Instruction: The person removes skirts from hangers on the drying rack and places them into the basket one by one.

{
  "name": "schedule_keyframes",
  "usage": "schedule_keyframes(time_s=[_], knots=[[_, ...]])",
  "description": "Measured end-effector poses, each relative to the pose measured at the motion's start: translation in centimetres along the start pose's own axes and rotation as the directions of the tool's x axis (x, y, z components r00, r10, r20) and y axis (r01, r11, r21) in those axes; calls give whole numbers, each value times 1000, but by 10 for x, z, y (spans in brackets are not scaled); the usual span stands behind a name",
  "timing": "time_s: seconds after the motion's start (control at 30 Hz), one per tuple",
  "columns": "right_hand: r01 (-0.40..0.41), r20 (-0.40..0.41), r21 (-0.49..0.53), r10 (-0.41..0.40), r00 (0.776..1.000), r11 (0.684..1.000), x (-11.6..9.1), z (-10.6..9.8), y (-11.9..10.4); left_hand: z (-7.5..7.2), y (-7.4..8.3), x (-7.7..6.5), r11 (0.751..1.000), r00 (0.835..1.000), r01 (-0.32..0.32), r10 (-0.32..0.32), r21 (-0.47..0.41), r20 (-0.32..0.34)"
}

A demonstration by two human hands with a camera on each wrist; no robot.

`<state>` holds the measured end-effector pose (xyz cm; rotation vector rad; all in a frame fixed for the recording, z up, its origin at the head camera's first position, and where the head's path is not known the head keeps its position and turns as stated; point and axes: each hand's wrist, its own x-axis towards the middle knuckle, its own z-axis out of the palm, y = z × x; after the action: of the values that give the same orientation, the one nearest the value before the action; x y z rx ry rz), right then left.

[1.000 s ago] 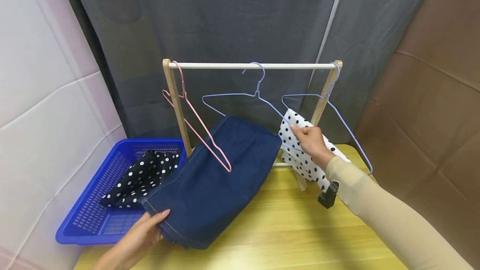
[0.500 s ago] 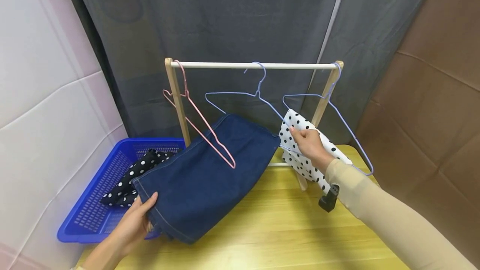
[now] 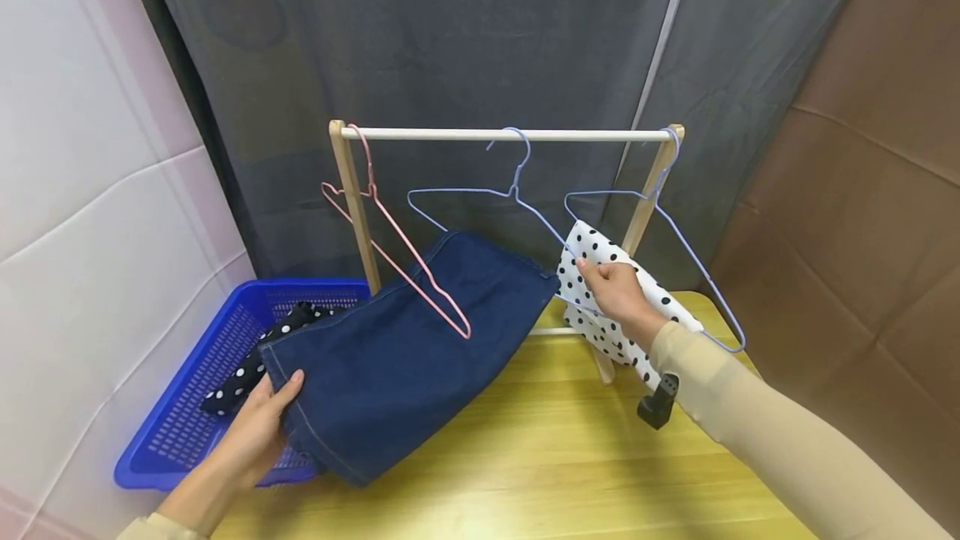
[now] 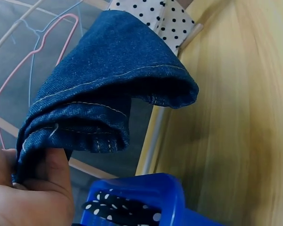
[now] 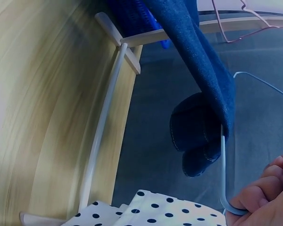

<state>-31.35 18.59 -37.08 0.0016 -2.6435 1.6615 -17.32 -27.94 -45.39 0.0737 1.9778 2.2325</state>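
Observation:
Dark blue jeans (image 3: pixel 420 357) are draped across the bottom bar of the middle blue hanger (image 3: pixel 465 189), which hooks over the rack's rail. My left hand (image 3: pixel 251 432) pinches the lower left edge of the jeans between thumb and fingers, holding them out over the blue basket. In the left wrist view, stitched leg hems (image 4: pixel 118 73) gape beside that hand (image 4: pixel 33 197). My right hand (image 3: pixel 618 294) grips the right corner of the same hanger. The right wrist view shows the hanger's bar (image 5: pixel 223 169) running from those fingers into the fold of the denim.
A pink hanger (image 3: pixel 408 248) hangs in front of the jeans at left. At right, a white dotted cloth (image 3: pixel 592 273) hangs on another blue hanger (image 3: pixel 697 265). A black dotted cloth (image 3: pixel 240 382) lies in the blue basket (image 3: pixel 138 465). The wooden rack (image 3: pixel 352 207) stands on the table (image 3: pixel 562 457).
My left hand has moved left and slightly up, drawing the jeans' lower end further over the basket and the black dotted cloth. My right hand stays at the hanger's corner.

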Motion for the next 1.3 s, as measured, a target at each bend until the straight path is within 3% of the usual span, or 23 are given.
schedule_keyframes(time_s=[0.4, 0.83, 1.03, 1.3], knots=[[3, -8, 13, -3, 1000, 1000, -1, 1, 0, -7, 14, 6, 1000, 1000, -4, 4, 23, 22], [-5, -5, 17, 5, 1000, 1000, -2, 2, 2, -20, 29, 11, 995, 998, -3, 10, -100, 69], [3, -23, 13, -3, 1000, 1000, -2, -2, 1, -24, 32, 13, 995, 998, 18, -11, -100, 66], [-5, -25, 17, 5, 1000, 1000, 0, -3, 2, -28, 31, 16, 995, 996, 3, 6, -99, 89]])
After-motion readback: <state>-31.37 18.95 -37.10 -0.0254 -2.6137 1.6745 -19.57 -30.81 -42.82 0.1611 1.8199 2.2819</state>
